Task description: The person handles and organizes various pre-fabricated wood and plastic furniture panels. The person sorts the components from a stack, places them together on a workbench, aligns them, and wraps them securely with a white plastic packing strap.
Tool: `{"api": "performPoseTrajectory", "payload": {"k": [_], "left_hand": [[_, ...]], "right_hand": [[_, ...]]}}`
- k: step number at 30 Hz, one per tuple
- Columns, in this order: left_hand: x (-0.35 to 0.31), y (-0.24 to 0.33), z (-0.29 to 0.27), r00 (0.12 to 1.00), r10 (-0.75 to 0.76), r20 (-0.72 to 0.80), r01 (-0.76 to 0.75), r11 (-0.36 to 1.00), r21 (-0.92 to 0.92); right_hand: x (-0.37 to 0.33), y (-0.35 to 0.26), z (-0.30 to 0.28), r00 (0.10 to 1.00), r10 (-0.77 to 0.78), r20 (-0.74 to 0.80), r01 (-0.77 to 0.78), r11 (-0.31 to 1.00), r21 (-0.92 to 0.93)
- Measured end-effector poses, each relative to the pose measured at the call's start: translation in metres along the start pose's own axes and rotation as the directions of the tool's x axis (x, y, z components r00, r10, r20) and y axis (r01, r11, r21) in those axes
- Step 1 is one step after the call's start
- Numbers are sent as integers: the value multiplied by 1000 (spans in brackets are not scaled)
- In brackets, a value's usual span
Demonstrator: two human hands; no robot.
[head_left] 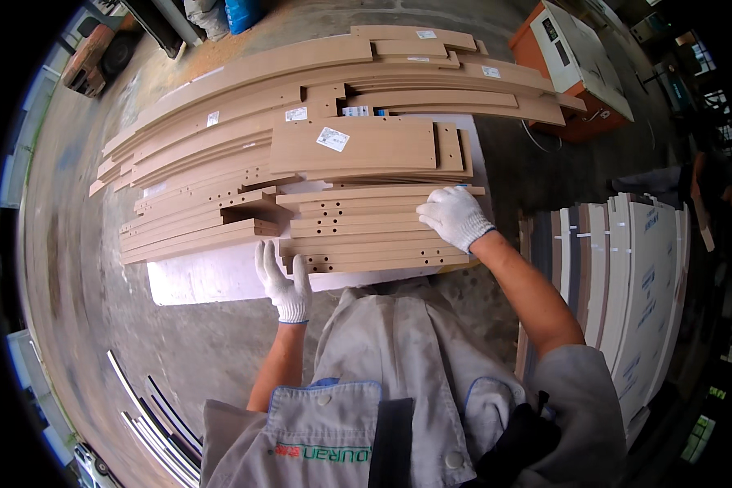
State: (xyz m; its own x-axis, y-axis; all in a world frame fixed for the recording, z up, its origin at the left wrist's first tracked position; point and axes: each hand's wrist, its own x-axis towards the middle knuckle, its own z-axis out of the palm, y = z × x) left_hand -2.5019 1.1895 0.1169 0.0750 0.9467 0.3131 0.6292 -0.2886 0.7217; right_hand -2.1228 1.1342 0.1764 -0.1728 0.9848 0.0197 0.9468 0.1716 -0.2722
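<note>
In front of me stands a stack of light brown wooden boards (366, 227), set on edge side by side, with round drilled holes near their ends. My right hand (455, 217), in a white knit glove, lies over the stack's right end. Its fingers are bent onto the far wooden board (358, 195); the fingertips are partly hidden. At the near left corner of the stack is my left hand (285, 283), gloved the same way. Its fingers and thumb are spread, and I see nothing held in it.
More boards (203, 232) lie left of the stack, and a labelled wide panel (366, 145) with longer boards lies beyond. A white support (211, 281) is underneath. White-faced panels (647, 285) stand at right. An orange-and-white machine (573, 73) is far right; strips (159, 431) lie lower left.
</note>
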Motion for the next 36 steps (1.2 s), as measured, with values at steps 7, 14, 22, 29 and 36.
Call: {"api": "performPoseTrajectory", "payload": {"k": [7, 14, 22, 29, 36], "left_hand": [[-22, 74, 15, 822, 503, 268, -543, 833, 102], [-45, 104, 40, 813, 508, 283, -568, 798, 199], [-57, 100, 44, 809, 518, 278, -587, 741, 327], [-45, 107, 48, 776, 552, 305, -631, 690, 355], [-24, 96, 44, 725, 526, 445, -680, 649, 341]], "right_hand": [[-5, 22, -20, 986, -163, 38, 160, 984, 79], [-10, 38, -18, 958, -274, 89, 272, 962, 27], [-76, 118, -71, 907, -146, 395, 210, 970, -123], [-73, 102, -37, 914, 102, 392, -53, 989, -135], [-171, 151, -121, 948, 253, 192, -254, 967, -23]]}}
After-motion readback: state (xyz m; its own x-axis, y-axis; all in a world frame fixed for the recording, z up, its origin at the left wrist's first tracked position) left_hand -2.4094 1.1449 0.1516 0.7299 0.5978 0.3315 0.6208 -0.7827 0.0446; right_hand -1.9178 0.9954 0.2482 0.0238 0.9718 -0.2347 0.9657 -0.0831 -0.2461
